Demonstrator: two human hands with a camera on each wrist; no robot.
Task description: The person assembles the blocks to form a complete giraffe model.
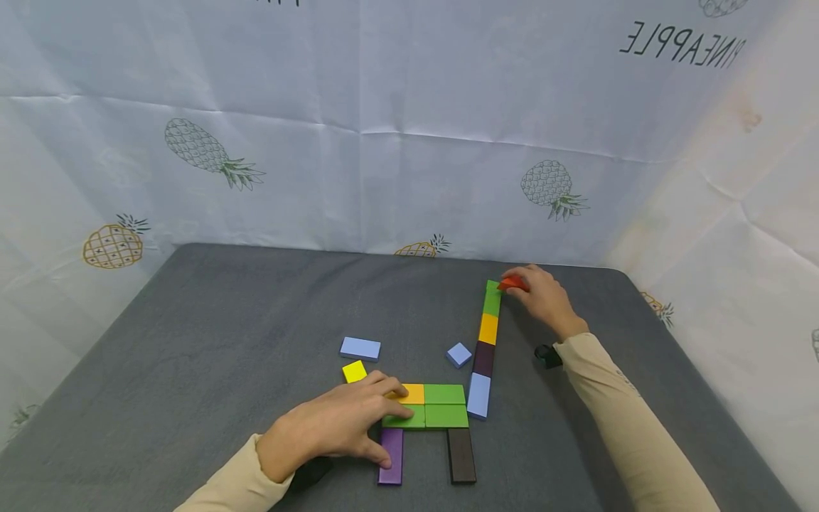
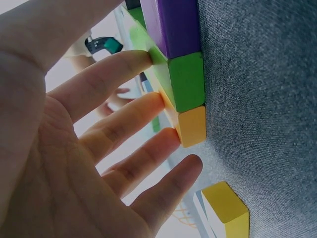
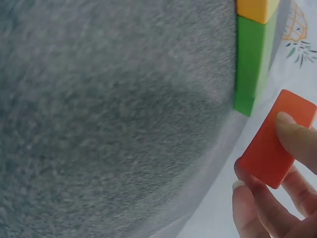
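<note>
My right hand (image 1: 544, 295) pinches a red rectangular block (image 3: 277, 141) between thumb and fingers, beside the far end of a slanting row. From far to near, that row has a green block (image 1: 492, 302), a yellow-orange block (image 1: 488, 329), a dark purple block (image 1: 483, 359) and a light blue block (image 1: 478, 395). Fingertips of my left hand (image 1: 342, 419) rest on an orange block (image 2: 192, 126) and a green block (image 2: 187, 82), with the thumb at a purple block (image 1: 392, 459). More green blocks (image 1: 446, 416) adjoin on the right, above a dark brown block (image 1: 461, 455).
A light blue block (image 1: 360, 348) and a yellow block (image 1: 354, 371) lie beyond my left hand. Left of the slanting row sits a small light blue block (image 1: 458, 355). The grey table (image 1: 224, 320) ends at a pineapple-print cloth (image 1: 397, 185).
</note>
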